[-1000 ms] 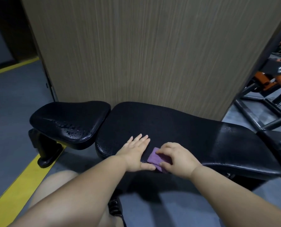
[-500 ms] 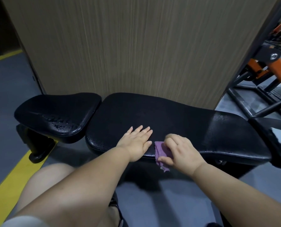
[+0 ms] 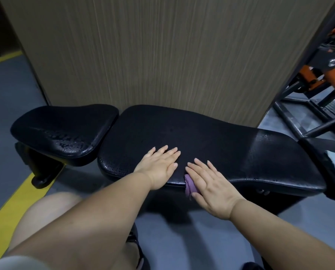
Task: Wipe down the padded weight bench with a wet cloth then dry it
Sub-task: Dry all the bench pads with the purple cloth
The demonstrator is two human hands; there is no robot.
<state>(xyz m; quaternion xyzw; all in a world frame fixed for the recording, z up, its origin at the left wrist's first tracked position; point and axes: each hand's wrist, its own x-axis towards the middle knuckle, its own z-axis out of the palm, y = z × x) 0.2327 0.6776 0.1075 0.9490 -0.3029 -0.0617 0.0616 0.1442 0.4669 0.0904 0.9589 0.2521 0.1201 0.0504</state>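
— So, how far along was it?
— The right hand (image 3: 211,184), flat with fingers straight, pressed the small purple cloth (image 3: 190,185) onto the near edge of the black padded weight bench (image 3: 201,137). The left hand (image 3: 160,166) lay flat alongside. Beyond, its right end glistened damp (wiping seemingly under way, drying not begun).

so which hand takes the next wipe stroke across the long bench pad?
Right. The right hand lies flat on the purple cloth at the near edge of the long pad, fingers straight, ready to push it. The left hand rests flat on bare pad beside it, no cloth under it.
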